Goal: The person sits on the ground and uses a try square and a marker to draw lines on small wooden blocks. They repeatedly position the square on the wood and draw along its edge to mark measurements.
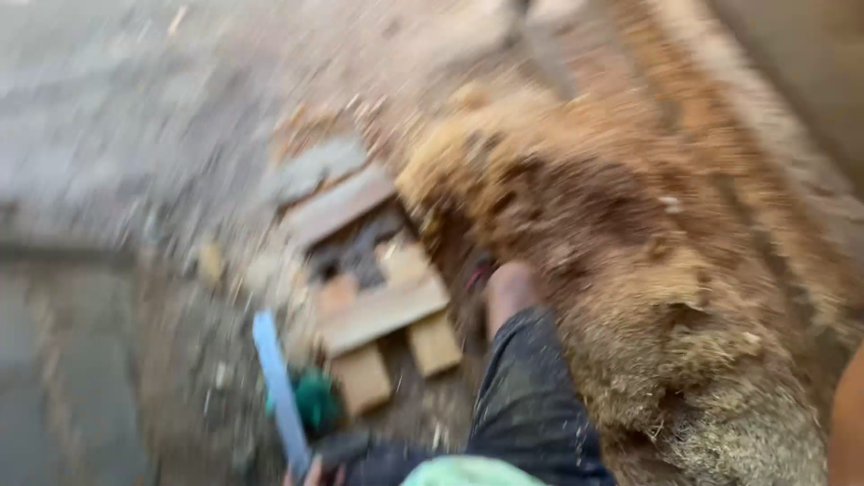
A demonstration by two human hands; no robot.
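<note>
Sawdust (666, 270) in a tawny heap fills the right side of the ground, everything smeared by motion blur. At the bottom edge a hand (310, 472) is mostly cut off; its fingers seem wrapped round a blue bar (279, 391), though the grip is hard to make out. Wooden blocks (382, 315) lie beside the heap, near a dark-trousered leg (531, 396).

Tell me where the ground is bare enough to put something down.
The grey ground left of the wooden boards looks bare, though blurred. Right of the boards it is crowded: the sawdust heap fills that side, and a leg stands between.
</note>
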